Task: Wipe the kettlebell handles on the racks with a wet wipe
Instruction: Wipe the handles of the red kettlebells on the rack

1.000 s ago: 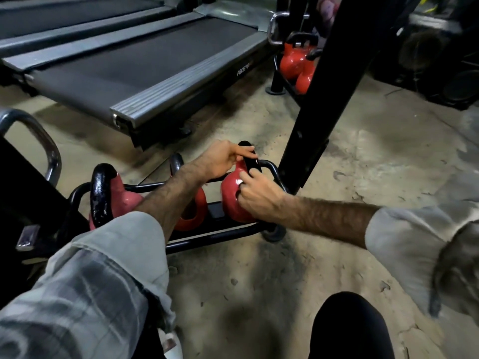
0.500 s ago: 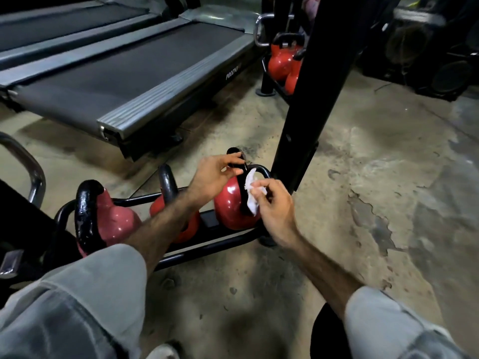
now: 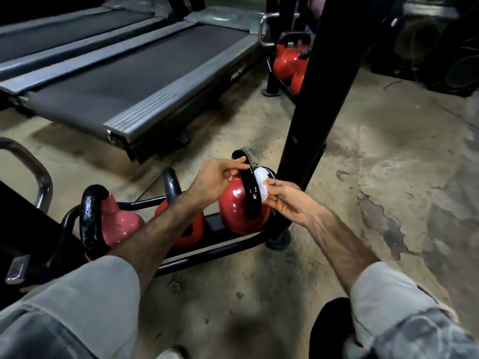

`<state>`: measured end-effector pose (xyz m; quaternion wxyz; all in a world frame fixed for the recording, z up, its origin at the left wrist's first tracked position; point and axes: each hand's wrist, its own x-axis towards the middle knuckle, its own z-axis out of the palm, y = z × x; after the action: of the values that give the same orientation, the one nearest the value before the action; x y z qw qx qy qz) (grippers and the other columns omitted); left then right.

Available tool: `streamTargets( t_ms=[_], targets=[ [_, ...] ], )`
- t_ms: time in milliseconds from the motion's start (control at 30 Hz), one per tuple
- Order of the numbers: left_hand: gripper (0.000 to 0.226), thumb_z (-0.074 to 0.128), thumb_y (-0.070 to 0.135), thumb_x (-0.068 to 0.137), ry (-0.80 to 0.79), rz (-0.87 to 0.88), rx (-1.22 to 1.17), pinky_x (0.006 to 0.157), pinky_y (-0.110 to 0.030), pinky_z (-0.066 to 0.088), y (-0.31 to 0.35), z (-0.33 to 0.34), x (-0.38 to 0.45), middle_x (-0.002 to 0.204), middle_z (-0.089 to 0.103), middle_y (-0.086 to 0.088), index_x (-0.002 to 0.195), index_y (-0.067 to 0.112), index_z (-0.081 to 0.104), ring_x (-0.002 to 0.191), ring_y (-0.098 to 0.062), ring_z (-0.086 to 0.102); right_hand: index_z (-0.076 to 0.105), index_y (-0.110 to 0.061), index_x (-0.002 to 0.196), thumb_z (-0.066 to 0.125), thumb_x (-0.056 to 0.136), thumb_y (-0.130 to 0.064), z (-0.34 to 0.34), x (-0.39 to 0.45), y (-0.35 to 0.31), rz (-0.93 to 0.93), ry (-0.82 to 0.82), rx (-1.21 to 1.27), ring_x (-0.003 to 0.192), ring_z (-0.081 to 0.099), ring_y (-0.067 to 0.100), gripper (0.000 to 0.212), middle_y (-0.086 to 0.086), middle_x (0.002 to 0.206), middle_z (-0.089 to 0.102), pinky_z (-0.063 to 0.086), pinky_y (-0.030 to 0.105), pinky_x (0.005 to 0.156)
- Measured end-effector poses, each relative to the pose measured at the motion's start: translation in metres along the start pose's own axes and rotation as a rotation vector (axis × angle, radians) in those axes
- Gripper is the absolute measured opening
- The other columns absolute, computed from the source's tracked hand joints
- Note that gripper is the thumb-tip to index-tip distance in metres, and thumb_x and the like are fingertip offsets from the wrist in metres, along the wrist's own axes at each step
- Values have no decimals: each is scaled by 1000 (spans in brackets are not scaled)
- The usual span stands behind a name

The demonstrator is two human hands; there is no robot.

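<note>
Handle-wiping in progress: left hand point(image 3: 216, 177) steadies kettlebell handle point(image 3: 250, 187), right hand point(image 3: 287, 200) pinches wet wipe point(image 3: 261, 182); next, stroke downward.

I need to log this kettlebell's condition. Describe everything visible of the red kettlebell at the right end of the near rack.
The red kettlebell has a glossy red round body and a thick, shiny black loop handle that stands upright, edge-on to the camera. It sits at the right end of the low black rack, beside a black post. The left hand pinches the top of the handle; the right hand presses a white wet wipe against the handle's right side. No damage is visible.
</note>
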<state>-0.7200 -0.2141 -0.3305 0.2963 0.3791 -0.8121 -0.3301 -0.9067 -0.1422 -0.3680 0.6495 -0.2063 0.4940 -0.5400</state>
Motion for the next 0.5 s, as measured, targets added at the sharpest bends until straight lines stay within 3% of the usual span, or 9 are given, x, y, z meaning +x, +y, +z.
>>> streamTargets(
  t_ms=[100, 233, 333, 400, 500],
  targets=[
    [43, 51, -10, 88, -14, 26, 86, 87, 8, 30, 0, -3, 1, 128, 61, 3, 112, 20, 70, 118, 0, 50, 58, -4, 100, 47, 91, 12, 14, 15, 2, 16, -8, 0, 67, 67, 16, 21, 16, 89, 63, 58, 26, 59],
    [31, 58, 4, 91, -11, 39, 120, 80, 12, 27, 4, -4, 2, 122, 65, 4, 117, 19, 65, 111, -1, 56, 57, 1, 122, 49, 97, -1, 39, 48, 0, 49, 88, 136, 63, 71, 18, 26, 16, 87, 71, 58, 26, 54],
    [31, 69, 24, 85, -7, 55, 103, 84, 10, 24, 7, -5, -1, 121, 64, 11, 116, 28, 67, 106, 7, 52, 50, 2, 137, 50, 97, -7, 39, 57, 0, 24, 129, 104, 82, 67, 23, 41, 21, 118, 65, 57, 32, 73],
    [30, 75, 24, 78, 7, 74, 85, 92, 5, 27, 8, 0, -4, 123, 63, 6, 108, 25, 72, 109, 6, 51, 53, 1, 133, 53, 96, -6, 32, 46, 6, 31, 126, 98, 86, 65, 25, 38, 20, 119, 63, 57, 32, 77],
    [28, 79, 17, 74, 36, 111, 106, 96, 1, 29, 7, 10, -9, 121, 65, -4, 102, 14, 75, 111, -6, 57, 60, -3, 116, 51, 96, 0, 20, 34, 13, 12, 110, 201, 72, 68, 19, 22, 14, 97, 68, 59, 27, 64]
  ],
)
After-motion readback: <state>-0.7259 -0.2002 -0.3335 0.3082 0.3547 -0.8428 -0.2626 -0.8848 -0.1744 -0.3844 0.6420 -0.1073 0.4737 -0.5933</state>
